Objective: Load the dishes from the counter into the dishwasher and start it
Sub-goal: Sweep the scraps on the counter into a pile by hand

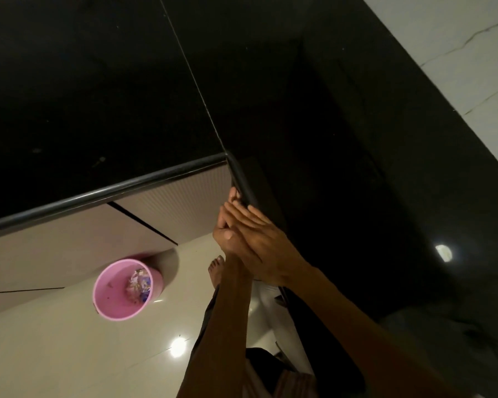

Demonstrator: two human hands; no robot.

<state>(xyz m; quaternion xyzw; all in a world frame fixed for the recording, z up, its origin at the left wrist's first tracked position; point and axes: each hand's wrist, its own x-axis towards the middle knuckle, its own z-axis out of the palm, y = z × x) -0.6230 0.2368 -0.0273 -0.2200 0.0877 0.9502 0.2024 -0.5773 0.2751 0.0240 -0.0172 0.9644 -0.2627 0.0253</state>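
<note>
From the head camera, a black counter (104,90) fills the upper part of the picture, its two slabs meeting at a thin seam that runs down to the inner corner of its rounded front edge. Both hands are at that front edge, just below the corner. The right hand (263,242) lies flat with its fingers straight and together, its fingertips touching the rim. The left hand (227,225) sits under and against it; its fingertips (234,195) reach the underside of the rim, but whether they curl around anything cannot be told, since the right hand covers most of it. No dishes show on the visible part of the counter, and the dishwasher cannot be made out; the area below the rim beside the hands is hidden. Beneath the left slab are pale cabinet doors (78,239). On the glossy pale floor (69,354), close to the cabinets, stands a pink bin (127,291) holding some crumpled wrappers. A bare foot (216,268) shows on the floor just below the hands.
</note>
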